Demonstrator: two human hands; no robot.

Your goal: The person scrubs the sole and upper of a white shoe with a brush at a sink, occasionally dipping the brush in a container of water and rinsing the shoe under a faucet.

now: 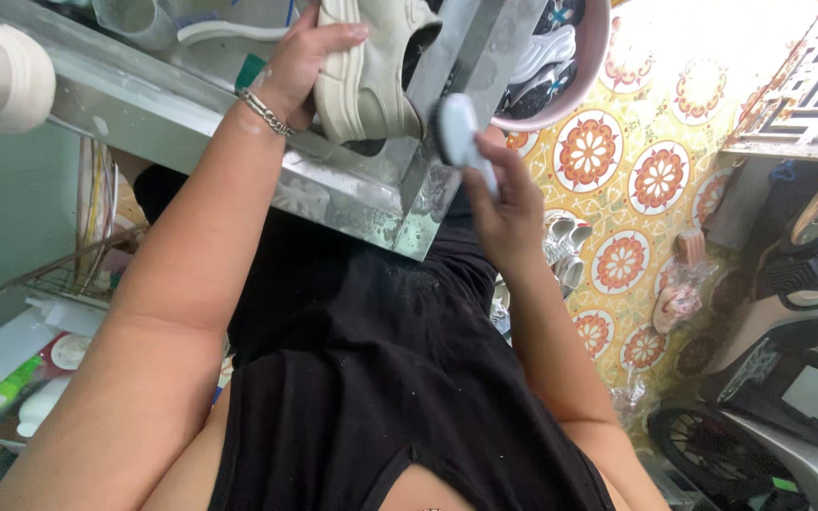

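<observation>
My left hand, a silver bracelet on its wrist, grips a cream-white sneaker by its side and holds it over the corner of a wet metal sink. My right hand holds a scrubbing brush with a pale blue-grey back. The bristles point at the heel end of the sneaker, touching it or very close to it. Both forearms reach up from my black shirt at the bottom of the view.
A pink basin holding more shoes sits at the sink's far right. A wire rack with bottles stands at the left. To the right are a flower-patterned tiled floor, loose sandals and a parked scooter.
</observation>
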